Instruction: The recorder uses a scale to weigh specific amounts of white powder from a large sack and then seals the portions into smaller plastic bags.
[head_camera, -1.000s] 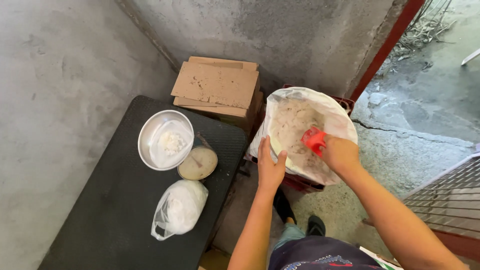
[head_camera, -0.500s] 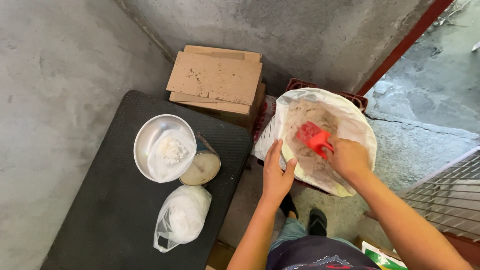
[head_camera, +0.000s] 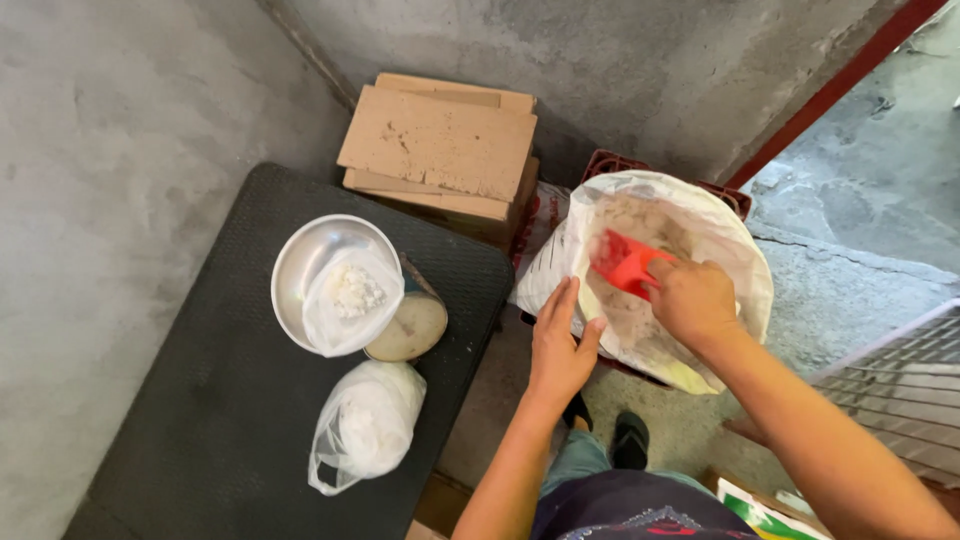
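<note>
My right hand (head_camera: 692, 300) grips a red scoop (head_camera: 625, 264) inside the mouth of a large white sack (head_camera: 720, 240) holding pale grainy powder. The scoop is blurred. My left hand (head_camera: 560, 345) lies flat on the sack's near left rim, fingers pressed on the plastic. The sack stands in a red crate (head_camera: 612, 163) on the floor. To the left, on a black table (head_camera: 200, 430), a metal bowl (head_camera: 295, 275) lined with a clear bag holds a little white powder.
A filled, tied plastic bag (head_camera: 365, 425) lies on the table's near side, beside a round tin (head_camera: 410, 328). Stacked cardboard boxes (head_camera: 440, 145) stand against the concrete wall. A metal grate (head_camera: 900, 380) is at the right. My sandalled foot (head_camera: 630, 440) is below.
The red scoop has moved lower and left inside the sack, now tilted with my right hand. My left hand stays on the sack's rim. The view has shifted slightly.
</note>
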